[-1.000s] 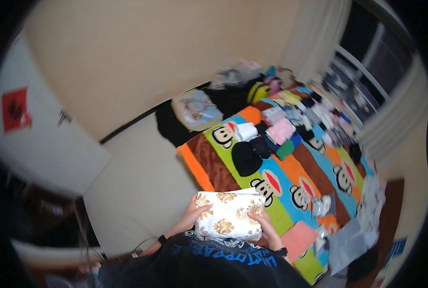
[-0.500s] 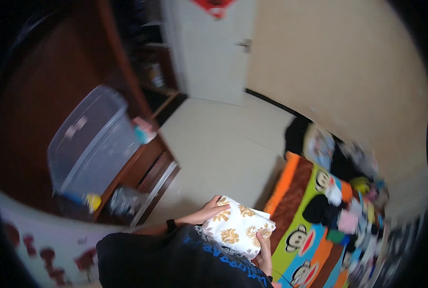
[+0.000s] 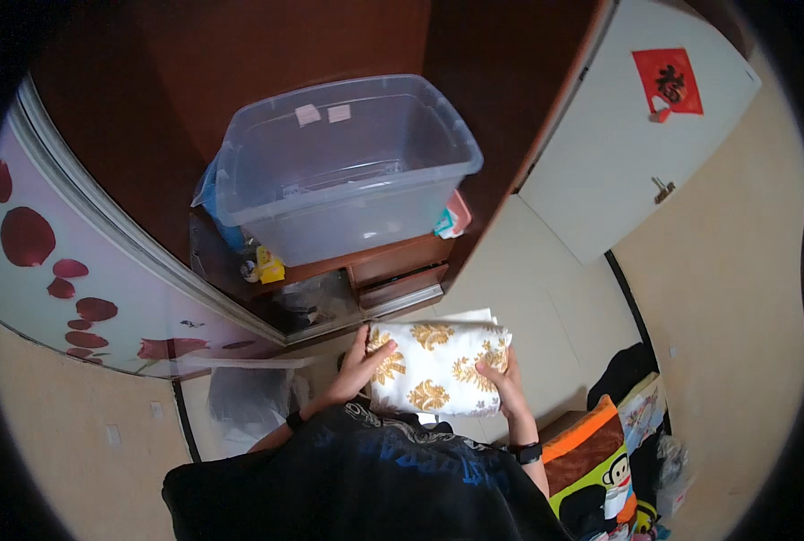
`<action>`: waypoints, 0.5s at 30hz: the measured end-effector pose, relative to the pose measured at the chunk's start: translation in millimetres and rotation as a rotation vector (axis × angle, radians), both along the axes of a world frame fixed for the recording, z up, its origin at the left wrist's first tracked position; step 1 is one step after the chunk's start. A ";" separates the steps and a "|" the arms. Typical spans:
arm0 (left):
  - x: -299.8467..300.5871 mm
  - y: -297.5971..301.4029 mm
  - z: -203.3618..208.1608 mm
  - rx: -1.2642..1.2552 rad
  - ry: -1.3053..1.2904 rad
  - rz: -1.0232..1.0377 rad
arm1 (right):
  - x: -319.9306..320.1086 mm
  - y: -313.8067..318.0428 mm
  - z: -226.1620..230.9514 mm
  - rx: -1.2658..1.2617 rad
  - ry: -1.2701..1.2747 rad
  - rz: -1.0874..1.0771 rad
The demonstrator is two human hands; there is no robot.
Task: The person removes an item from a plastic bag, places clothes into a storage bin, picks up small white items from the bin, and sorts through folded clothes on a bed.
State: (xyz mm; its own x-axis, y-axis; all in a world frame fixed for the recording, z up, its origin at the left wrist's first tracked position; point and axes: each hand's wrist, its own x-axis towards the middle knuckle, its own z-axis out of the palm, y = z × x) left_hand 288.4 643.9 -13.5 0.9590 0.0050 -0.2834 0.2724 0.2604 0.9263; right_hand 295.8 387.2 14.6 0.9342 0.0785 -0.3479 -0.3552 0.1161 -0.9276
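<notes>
We have turned since before; now the plastic bin on the cabinet sits ahead. Our left hand and right hand clamp the folded cloth at chest level.

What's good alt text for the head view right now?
A person holds a folded white cloth with gold flower print between the left hand and right hand. Ahead, an empty clear plastic storage bin sits on a dark wooden cabinet; a white door stands to the right.
</notes>
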 end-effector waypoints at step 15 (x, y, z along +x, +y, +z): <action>258.7 210.9 47.4 0.517 -0.639 0.179 | 341.5 201.7 206.4 -0.664 -0.944 0.392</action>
